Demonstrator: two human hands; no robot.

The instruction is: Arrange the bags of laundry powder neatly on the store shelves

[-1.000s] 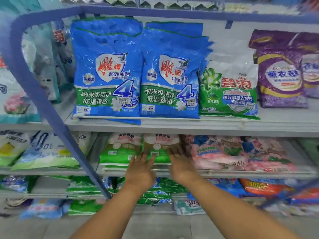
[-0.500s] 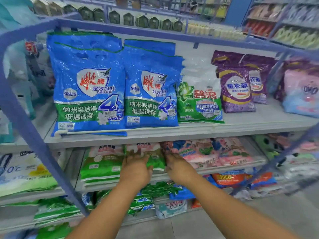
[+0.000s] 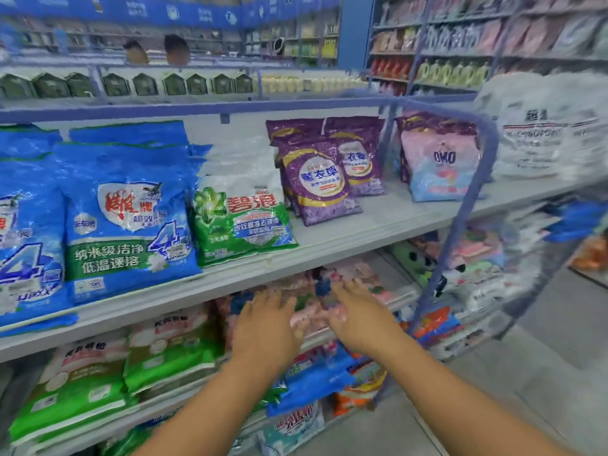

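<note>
- My left hand [image 3: 265, 324] and right hand [image 3: 360, 315] reach side by side to the pink bags [image 3: 316, 311] on the second shelf [image 3: 204, 381]; fingers spread and fairly straight, gripping nothing that I can see; whether they touch the bags is lost in blur.
- Upper shelf [image 3: 378, 225]: blue bags [image 3: 128, 212] and the green-and-white bag [image 3: 240, 215] stand upright in a row, fronts out; I judge this part in order; the purple bags [image 3: 320, 179] lean and overlap, with a gap before the OMO bag [image 3: 441, 162]; likely still to straighten.
- Second shelf: green bags [image 3: 167, 353] lie flat, reasonably square; the pink bags look jumbled; work in hand.
- Lower shelves: mixed bags, untidy; outstanding, in my judgement.
</note>
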